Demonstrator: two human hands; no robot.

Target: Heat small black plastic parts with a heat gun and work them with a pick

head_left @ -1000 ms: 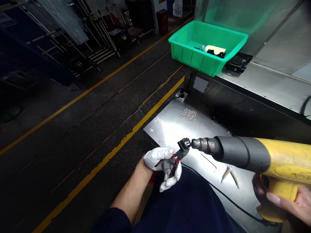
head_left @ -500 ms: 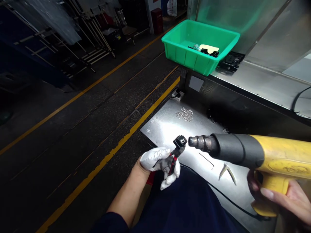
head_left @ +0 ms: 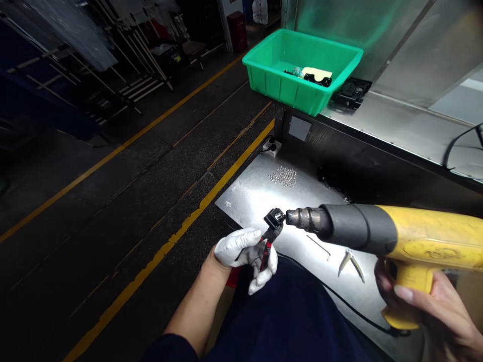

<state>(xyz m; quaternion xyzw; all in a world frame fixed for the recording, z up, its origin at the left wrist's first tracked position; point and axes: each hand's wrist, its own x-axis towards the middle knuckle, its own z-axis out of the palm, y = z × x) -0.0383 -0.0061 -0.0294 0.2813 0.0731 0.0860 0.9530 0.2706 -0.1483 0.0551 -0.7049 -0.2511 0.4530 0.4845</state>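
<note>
A steel-topped table (head_left: 249, 201) stands beside a dark workshop floor (head_left: 113, 191) marked with yellow lines. Beyond its far edge, a green plastic crate (head_left: 264, 65) sits on a steel shelf (head_left: 400, 125), with a few small parts (head_left: 307, 75) inside it. The right hand (head_left: 426, 306) has a firm, closed grip on the handle of a yellow heat gun (head_left: 422, 236) and points its dark metal nozzle (head_left: 305, 219) toward the left. The left hand (head_left: 241, 249), in a white cotton glove, is closed around red-handled pliers (head_left: 266, 254), and these pinch a small black square part (head_left: 274, 218). That part hangs in the air over the table, inward from its left corner and just beside the nozzle tip; whether they touch, I cannot tell. It looks light, stiff and too small for fingers, and it could slip from the pliers, so the red handles seem the safest place to hold. Near the table's far edge lies a patch of tiny silver beads (head_left: 283, 177), while an L-shaped hex key (head_left: 319, 246) rests nearer the gun.
</note>
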